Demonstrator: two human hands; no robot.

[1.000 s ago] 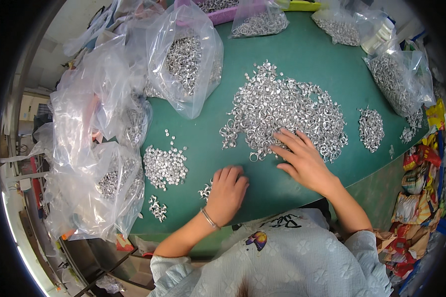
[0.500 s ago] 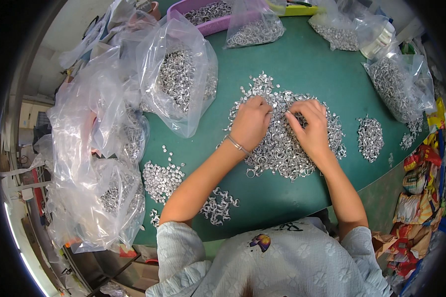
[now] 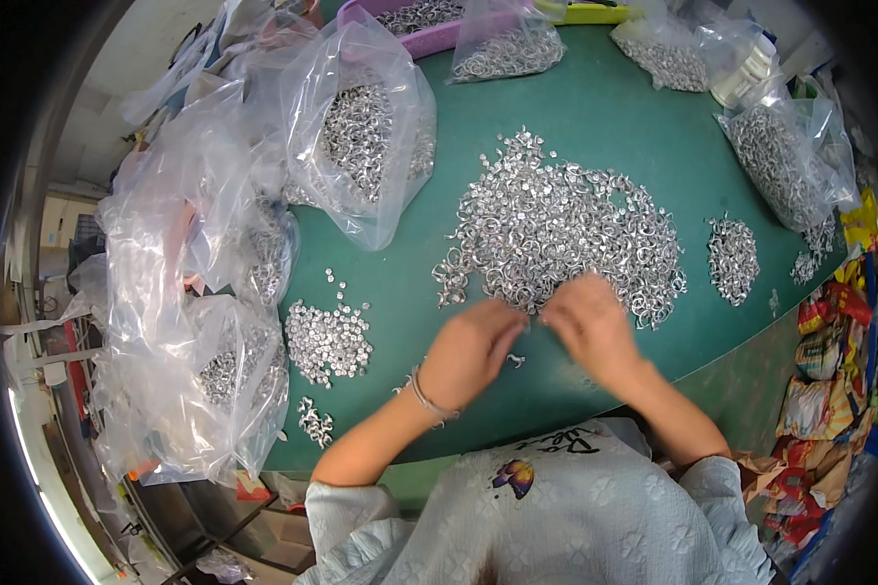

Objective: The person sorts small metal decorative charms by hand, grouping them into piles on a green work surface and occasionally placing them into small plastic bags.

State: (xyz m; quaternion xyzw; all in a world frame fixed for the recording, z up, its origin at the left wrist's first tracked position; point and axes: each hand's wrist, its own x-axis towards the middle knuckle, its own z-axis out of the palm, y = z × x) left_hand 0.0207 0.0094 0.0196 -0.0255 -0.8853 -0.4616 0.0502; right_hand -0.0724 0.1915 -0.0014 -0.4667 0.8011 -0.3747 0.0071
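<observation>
Beside piled metal (image 3: 576, 229), both hands (image 3: 470, 353) (image 3: 597, 330) apparently curl inward.

Looks like a small-parts workshop. Evident from green worktable (image 3: 615, 107), broad heap of silvery metal pieces (image 3: 576, 224), clear plastic bags (image 3: 397, 200) of similar pieces, purple tray (image 3: 437, 39) of more.

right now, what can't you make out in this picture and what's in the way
Head view: what the left hand and right hand hold, if anything, hidden by the hands.
Head view: what lies beneath the left forearm, which blocks it.
Head view: far side of the purple tub, cut off by the top edge.
Head view: single bits in the metal heap, too small to count.
</observation>
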